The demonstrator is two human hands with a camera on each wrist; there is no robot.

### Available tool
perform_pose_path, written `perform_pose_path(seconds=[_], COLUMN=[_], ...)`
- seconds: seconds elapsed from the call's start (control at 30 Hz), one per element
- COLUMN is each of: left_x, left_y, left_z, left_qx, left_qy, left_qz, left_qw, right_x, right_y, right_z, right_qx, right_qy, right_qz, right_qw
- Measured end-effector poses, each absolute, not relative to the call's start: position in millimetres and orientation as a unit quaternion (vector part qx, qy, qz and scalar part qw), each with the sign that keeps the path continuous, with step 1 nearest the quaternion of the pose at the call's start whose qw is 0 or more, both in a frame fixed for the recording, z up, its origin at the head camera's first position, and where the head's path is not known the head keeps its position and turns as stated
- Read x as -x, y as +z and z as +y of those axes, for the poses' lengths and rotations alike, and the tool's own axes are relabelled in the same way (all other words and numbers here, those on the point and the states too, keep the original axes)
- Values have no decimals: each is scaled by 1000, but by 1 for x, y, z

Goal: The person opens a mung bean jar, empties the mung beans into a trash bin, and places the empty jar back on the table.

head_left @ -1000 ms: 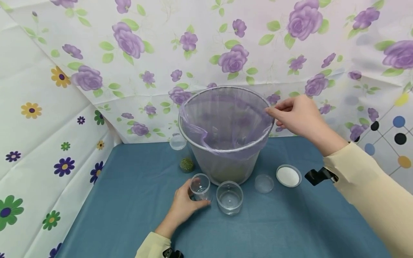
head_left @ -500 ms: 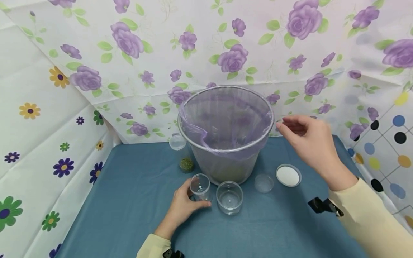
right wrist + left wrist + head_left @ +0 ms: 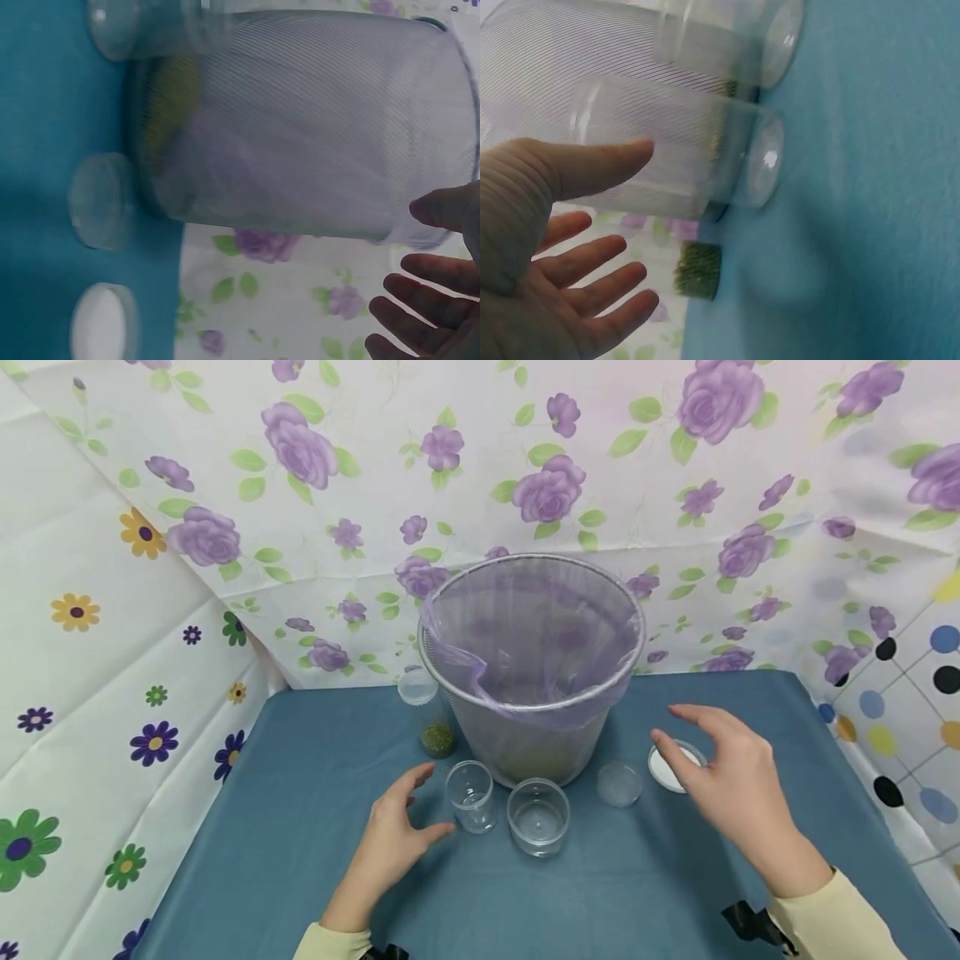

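Observation:
My left hand [image 3: 393,831] is just left of a narrow clear plastic jar [image 3: 472,814], thumb and fingers spread and nothing between them. In the left wrist view the thumb overlaps that jar [image 3: 667,150]. A wider clear jar [image 3: 538,831] stands to its right. My right hand [image 3: 738,781] hovers over the right side of the table, thumb and fingers apart, holding nothing. It partly covers a shallow round lid with a white inside [image 3: 667,768]. Behind the jars stands a mesh wastebasket [image 3: 528,752], lined with a thin purple bag [image 3: 573,717] folded over its rim.
A clear lid [image 3: 619,785] lies between the wider jar and the white one. Left of the basket is a tall clear container with green bits at its bottom [image 3: 437,740]. A blue cloth [image 3: 315,827] covers the table; flowered sheets [image 3: 360,460] hang behind.
My left hand has let go of the narrow jar and drawn back to the left. The right hand has released the bag at the basket's rim and come down toward the right.

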State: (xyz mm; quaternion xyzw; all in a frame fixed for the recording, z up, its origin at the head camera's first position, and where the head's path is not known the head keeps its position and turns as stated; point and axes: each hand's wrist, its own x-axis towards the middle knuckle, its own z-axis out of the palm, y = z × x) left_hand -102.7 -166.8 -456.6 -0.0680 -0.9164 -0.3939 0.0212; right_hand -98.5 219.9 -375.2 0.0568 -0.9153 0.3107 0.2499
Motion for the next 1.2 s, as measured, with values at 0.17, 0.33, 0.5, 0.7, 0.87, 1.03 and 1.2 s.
perform_pose_path(seconds=[0.17,0.33,0.5,0.7,0.87,1.03,1.2], left_x=[102,103,110,123,139,159,178], left_y=[-453,-457,-459,-460,-461,-459,-458], left_z=[-170,-171,-173,-178,-184,-186,-183], left_qx=[64,54,33,4,-3,-5,-5], left_qy=[-359,-354,-366,-398,-423,-431,-435], left_qz=[-927,-923,-910,-893,-881,-883,-891], left_qw=[85,138,193,211,210,185,132], right_x=[92,85,84,86,86,86,85], right_y=[-399,-418,-429,-440,-449,-454,-458], right_z=[219,219,218,215,212,208,206], right_qx=[-73,-70,-65,-75,-85,-83,-79], right_qy=[303,309,306,297,295,299,296], right_qz=[-916,-911,-911,-913,-913,-915,-920], right_qw=[253,263,267,270,267,258,246])
